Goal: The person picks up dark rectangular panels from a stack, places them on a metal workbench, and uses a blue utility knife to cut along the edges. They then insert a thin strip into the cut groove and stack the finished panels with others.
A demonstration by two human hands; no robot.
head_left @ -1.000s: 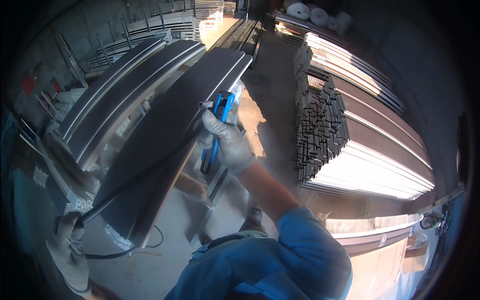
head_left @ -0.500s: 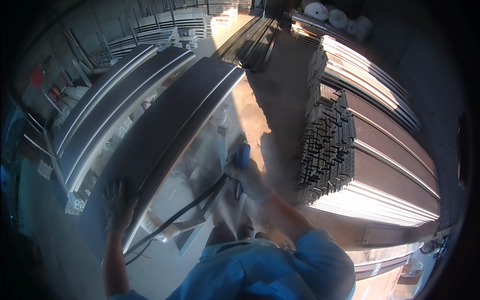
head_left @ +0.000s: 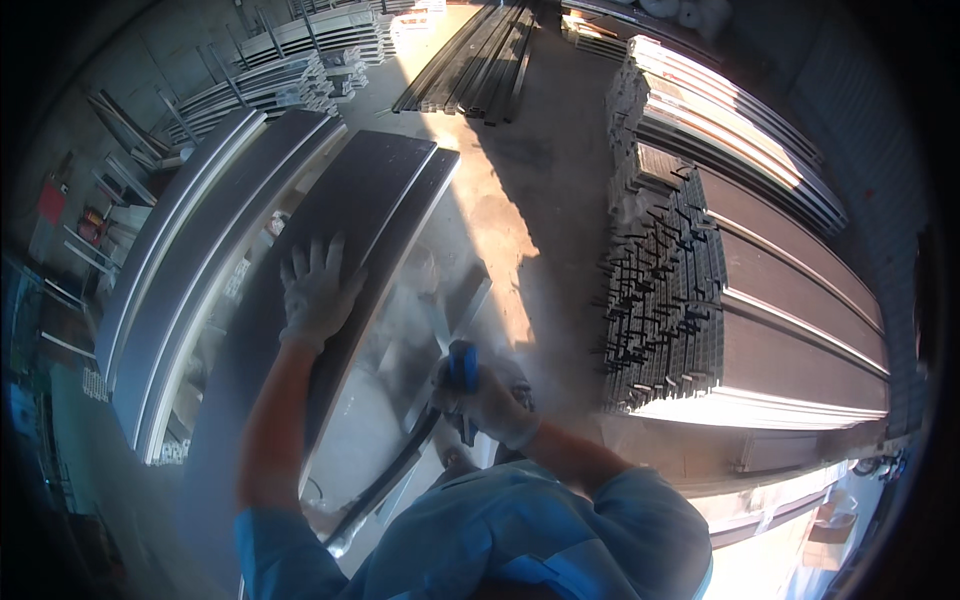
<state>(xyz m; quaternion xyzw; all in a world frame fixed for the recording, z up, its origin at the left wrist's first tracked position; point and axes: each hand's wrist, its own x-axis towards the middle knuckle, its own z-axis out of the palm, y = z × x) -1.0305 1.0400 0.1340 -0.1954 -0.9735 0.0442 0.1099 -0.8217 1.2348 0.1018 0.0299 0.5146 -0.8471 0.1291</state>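
Observation:
My left hand point(head_left: 318, 300), in a pale glove, lies flat on a long dark panel point(head_left: 365, 185) with its fingers spread. A raised strip runs along the panel's right edge. My right hand point(head_left: 492, 408), gloved too, is wrapped round a blue-and-black hand tool point(head_left: 463, 368). From that tool a thick dark hose point(head_left: 390, 480) runs down to the lower left. The tool is held to the right of the panel, apart from it. Its working face is hidden, so its exact kind does not show.
Two more dark panels point(head_left: 225, 250) with light edges lie to the left. On the right stands a tall stack of panels point(head_left: 800, 300), black pieces jutting from its near ends. Dark bars point(head_left: 470, 65) lie on the floor ahead. Haze hangs around the metal support legs point(head_left: 465, 310).
My left hand has slid forward along the panel, away from me. My right hand has come slightly nearer to me with the tool still in it. The view has shifted.

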